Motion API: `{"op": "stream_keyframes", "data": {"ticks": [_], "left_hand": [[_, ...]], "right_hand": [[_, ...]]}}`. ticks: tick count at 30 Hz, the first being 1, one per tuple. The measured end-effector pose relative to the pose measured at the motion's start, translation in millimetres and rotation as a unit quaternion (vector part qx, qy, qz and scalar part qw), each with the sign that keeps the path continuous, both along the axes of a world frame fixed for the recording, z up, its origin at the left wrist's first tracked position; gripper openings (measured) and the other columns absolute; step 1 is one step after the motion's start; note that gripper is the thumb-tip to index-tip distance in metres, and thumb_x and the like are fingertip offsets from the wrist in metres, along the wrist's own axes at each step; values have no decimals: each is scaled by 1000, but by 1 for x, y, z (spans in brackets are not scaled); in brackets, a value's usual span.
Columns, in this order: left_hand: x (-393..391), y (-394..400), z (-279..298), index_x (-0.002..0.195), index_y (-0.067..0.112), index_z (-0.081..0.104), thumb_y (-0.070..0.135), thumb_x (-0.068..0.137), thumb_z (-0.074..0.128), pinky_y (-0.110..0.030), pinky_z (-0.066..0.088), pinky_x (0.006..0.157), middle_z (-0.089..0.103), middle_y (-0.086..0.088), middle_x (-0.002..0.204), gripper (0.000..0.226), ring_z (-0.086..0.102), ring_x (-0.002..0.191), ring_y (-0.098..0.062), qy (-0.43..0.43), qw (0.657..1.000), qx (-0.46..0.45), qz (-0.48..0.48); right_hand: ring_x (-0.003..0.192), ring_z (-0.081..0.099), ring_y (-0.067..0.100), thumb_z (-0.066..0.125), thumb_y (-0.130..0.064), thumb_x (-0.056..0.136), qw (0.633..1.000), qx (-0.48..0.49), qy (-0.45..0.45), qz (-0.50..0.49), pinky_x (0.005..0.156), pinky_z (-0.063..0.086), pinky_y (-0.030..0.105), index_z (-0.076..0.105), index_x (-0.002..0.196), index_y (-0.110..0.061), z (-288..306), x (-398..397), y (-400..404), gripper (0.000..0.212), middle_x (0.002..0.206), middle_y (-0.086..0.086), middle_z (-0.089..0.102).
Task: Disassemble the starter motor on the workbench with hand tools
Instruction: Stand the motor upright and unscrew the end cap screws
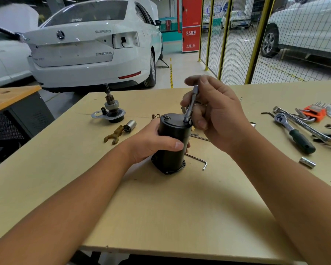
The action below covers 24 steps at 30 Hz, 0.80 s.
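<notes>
At the ten o'clock position on the pale wooden workbench (pixel 161 207) stood the removed grey metal drive-end assembly with its pinion gear uppermost (pixel 111 109), well apart from the main unit. Just to its right lay a tan forked shift lever (pixel 114 135) touching a small silver cylindrical plunger (pixel 130 126); these detached parts indicated that the front end had already been stripped. At centre the black cylindrical starter motor housing (pixel 171 146) stood upright on its flanged base, the left hand (pixel 151 144) wrapped around its body with the thumb across the front, steadying it. At one o'clock on the housing's top cap, a slim silver socket extension bar (pixel 190 106) was seated at a tilt on a fastener; the right hand (pixel 216 111) pinched it between fingers and thumb. A second nut remained visible on the cap at eleven o'clock. A bent steel hex key (pixel 198 159) lay just beside the base. At three o'clock lay a green-handled ratchet wrench (pixel 294 132), an orange-holdered hex key set (pixel 313 111) and a loose chrome socket (pixel 307 162). In my judgement, the end cap fasteners, cap and internals remained to be removed.
</notes>
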<state>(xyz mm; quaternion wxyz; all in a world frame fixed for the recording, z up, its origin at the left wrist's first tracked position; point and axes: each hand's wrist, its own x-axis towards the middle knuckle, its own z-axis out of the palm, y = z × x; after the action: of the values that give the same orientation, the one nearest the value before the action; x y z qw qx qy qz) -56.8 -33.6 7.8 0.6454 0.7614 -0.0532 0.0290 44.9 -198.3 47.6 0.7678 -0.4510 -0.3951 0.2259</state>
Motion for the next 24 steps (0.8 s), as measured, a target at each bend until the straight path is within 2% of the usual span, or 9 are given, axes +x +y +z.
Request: {"op": "stream_keyframes", "data": {"ticks": [4,10,14,19,24], "left_hand": [[0,1,-1,126,10,60,27,68,78,-36,56,91,72,-17,105,62,71,102,-32,1,1000,2,2],[1,1,-1,124,10,61,28,68,78,-39,55,93,72,-17,105,62,71,102,-34,1,1000,12,6],[2,2,-1,124,10,62,27,67,78,-41,56,95,72,-19,105,61,70,102,-35,0,1000,14,7],[2,2,-1,123,8,61,27,67,78,-40,56,94,71,-19,104,61,70,100,-34,0,1000,11,9],[2,2,-1,125,7,60,28,66,79,-42,55,94,72,-18,105,65,70,102,-34,4,1000,15,12]], "right_hand": [[39,37,16,51,-26,105,1000,1,3,-11,42,28,26,53,97,-13,0,-1,0,15,81,14,68],[40,34,17,42,-21,108,1000,-4,-5,-8,43,24,28,61,100,-9,3,0,-1,25,82,10,67],[40,35,16,45,-24,107,1000,4,8,7,49,17,36,61,98,-11,1,1,-1,23,79,11,65],[38,39,14,56,-24,102,1000,16,1,-12,45,28,26,54,91,-11,0,2,1,16,80,16,69],[39,37,16,46,-24,107,1000,0,-7,-9,41,29,24,62,100,-8,2,3,1,24,86,12,70]]}}
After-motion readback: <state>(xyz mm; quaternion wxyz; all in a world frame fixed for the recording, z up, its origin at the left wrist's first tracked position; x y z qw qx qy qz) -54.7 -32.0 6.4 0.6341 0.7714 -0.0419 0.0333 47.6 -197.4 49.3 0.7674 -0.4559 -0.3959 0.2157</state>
